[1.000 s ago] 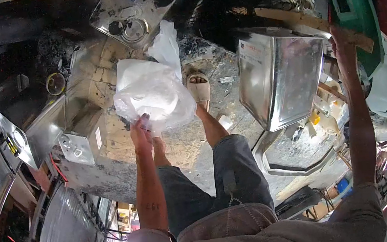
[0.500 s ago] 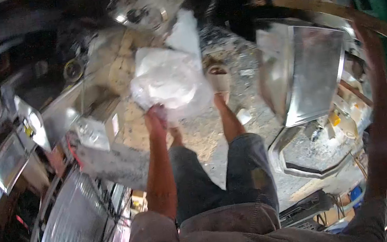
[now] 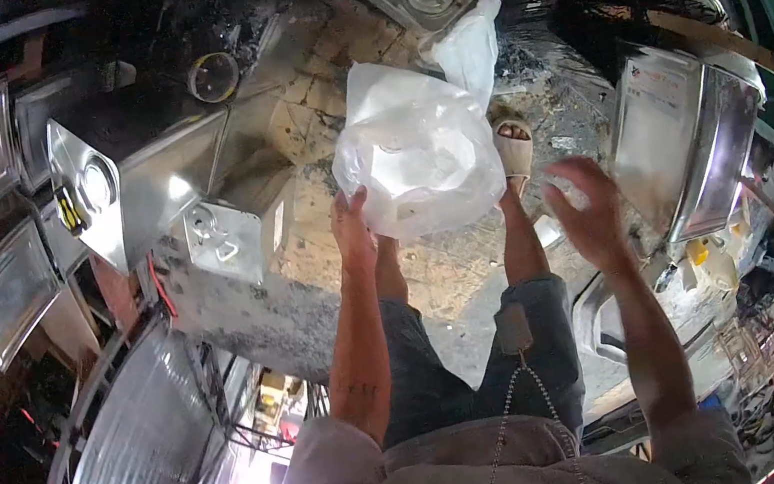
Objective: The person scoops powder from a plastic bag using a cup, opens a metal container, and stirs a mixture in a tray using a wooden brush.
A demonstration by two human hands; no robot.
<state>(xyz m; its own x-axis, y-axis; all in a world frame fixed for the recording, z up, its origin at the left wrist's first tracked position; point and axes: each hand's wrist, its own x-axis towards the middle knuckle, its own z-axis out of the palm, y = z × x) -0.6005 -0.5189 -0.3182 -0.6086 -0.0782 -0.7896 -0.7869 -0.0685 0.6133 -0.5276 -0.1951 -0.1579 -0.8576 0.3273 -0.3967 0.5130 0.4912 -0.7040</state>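
A translucent white plastic bag (image 3: 413,152) hangs with its mouth spread wide, above the floor in front of my legs. My left hand (image 3: 354,222) grips its near left rim, the thumb up over the edge. Inside the bag there is a bright white area; I cannot make out whether anything lies in it. To the right of the bag, apart from it, my right hand (image 3: 588,210) is raised with thumb and fingers spread and nothing between them. A sandalled foot (image 3: 515,149) stands just beyond the bag's right side.
A sheet-metal box (image 3: 685,144) stands on the right. Metal panels with round fittings (image 3: 89,183) lean at the left, beside a smaller metal box (image 3: 225,242). A roll of tape (image 3: 213,77) and another white bag (image 3: 470,51) lie farther off. Corrugated metal (image 3: 144,463) is at lower left.
My right hand has come in from the far right edge toward the bag. My left hand still holds the bag, which appears farther right and more open as the view shifts.
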